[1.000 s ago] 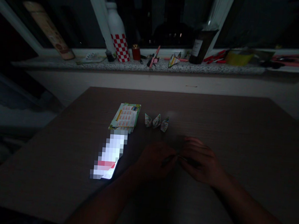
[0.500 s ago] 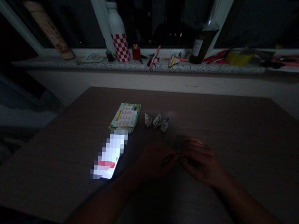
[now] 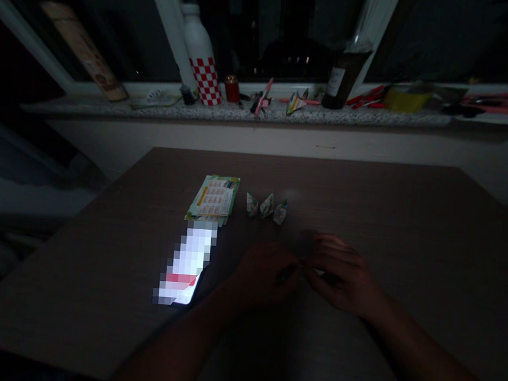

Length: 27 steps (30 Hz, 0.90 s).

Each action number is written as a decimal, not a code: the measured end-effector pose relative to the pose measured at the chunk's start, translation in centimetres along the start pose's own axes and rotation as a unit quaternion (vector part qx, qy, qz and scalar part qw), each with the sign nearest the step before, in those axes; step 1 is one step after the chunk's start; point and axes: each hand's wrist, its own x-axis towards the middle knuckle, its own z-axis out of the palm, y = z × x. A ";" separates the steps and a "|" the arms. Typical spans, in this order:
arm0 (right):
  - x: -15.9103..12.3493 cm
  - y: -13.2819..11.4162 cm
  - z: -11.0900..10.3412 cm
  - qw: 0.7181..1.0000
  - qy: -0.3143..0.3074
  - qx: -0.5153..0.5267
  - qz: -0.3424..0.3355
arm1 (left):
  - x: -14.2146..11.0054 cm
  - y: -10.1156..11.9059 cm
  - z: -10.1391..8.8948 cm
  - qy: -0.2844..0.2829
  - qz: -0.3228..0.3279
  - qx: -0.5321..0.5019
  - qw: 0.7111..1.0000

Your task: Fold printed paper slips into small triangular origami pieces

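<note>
In the dim light, my left hand (image 3: 269,273) and my right hand (image 3: 339,272) meet above the table, fingertips almost touching. Both are closed in a pinch on what looks like a small piece of paper (image 3: 319,271); only a pale sliver shows beneath my right fingers, and its shape is hidden. Just beyond my hands stand three small folded paper pieces in a row: a left one (image 3: 252,205), a middle one (image 3: 267,206) and a right one (image 3: 280,212). They are printed and pointed.
A lit phone (image 3: 188,261) lies left of my left hand on the brown table (image 3: 367,192). Behind it is a stack of printed calendar cards (image 3: 213,199). Along the windowsill (image 3: 155,109) stand a checkered bottle (image 3: 206,77), a dark bottle (image 3: 336,83), a red jar (image 3: 231,88) and small clutter.
The pale sliver under my right fingers shows a little wider now. My hands have stayed in nearly the same place, and the other things have not moved.
</note>
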 end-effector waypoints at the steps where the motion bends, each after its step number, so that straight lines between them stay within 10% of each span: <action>1: 0.0 0.0 0.0 1.000 0.000 -0.001 -0.001 | 0.0 0.0 0.0 -0.007 0.001 0.001 1.000; 14: 0.7 -0.9 0.1 1.000 0.006 0.007 0.006 | 0.5 0.1 0.0 -0.048 0.063 -0.006 0.997; 27: 0.7 -0.7 0.2 0.998 -0.008 0.037 0.043 | 0.6 0.0 0.2 0.038 0.108 0.019 0.993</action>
